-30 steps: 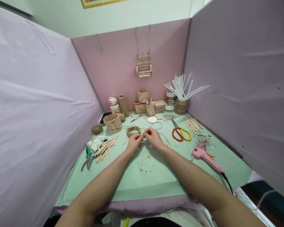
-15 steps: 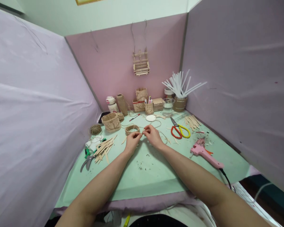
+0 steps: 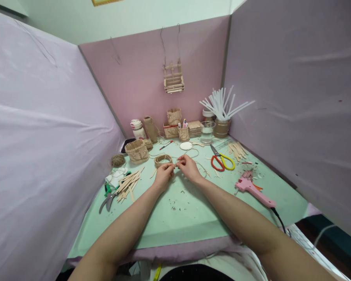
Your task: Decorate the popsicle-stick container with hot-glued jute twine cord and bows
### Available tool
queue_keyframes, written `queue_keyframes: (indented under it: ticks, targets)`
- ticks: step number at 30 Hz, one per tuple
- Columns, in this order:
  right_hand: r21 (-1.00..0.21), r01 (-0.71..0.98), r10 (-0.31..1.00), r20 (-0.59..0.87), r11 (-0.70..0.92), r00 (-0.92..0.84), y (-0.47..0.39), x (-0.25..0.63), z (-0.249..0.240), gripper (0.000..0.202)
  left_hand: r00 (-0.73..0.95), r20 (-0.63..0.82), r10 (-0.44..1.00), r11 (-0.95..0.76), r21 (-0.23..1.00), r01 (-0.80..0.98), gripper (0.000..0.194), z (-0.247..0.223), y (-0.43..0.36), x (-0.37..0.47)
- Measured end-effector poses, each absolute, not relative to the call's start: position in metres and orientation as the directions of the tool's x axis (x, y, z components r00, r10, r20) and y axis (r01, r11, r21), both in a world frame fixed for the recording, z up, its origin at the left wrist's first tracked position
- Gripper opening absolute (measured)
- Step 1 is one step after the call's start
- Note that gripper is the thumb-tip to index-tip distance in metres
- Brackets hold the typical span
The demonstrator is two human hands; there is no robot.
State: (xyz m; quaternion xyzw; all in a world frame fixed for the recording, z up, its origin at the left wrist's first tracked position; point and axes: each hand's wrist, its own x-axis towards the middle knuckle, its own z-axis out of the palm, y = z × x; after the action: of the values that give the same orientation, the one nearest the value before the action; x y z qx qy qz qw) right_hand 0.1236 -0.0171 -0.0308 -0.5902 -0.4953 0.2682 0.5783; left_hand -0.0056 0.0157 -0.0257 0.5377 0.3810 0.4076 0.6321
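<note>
My left hand (image 3: 164,176) and my right hand (image 3: 188,168) meet over the middle of the table, fingertips nearly touching. Both pinch a thin piece of twine (image 3: 198,152), whose loose length curves over the table behind and beside my right hand. The exact spot they grip is very small and partly covered by fingers. Just behind my left hand lies a coil of brown twine (image 3: 157,161). Scissors with red and yellow handles (image 3: 217,163) rest to the right of my right hand.
Left are wooden sticks (image 3: 129,185), pruning shears (image 3: 107,202) and a woven-looking basket (image 3: 137,152). At right lies a pink glue gun (image 3: 256,192) with its cord. A cup of water (image 3: 207,134) and a pot of glue sticks (image 3: 222,128) stand at the back. Fabric walls enclose the table.
My fingers have shifted very slightly around the pinched twine. The view has drifted a little; the objects on the table stay in place.
</note>
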Motion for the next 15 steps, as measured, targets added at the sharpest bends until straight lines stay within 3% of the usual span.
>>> queue_keyframes:
  ticks: [7, 15]
  targets:
    - [-0.935, 0.292, 0.888, 0.301, 0.203, 0.347, -0.0166, 0.1243, -0.0289, 0.009, 0.51, -0.098, 0.854, 0.223, 0.956, -0.19, 0.036, -0.0149, 0.0156, -0.0086]
    - [-0.856, 0.447, 0.859, 0.418, 0.261, 0.298, -0.0221, 0.1211, -0.0258, 0.011, 0.462, -0.092, 0.882, 0.234, 0.936, -0.262, 0.04, -0.0221, 0.0182, -0.0063]
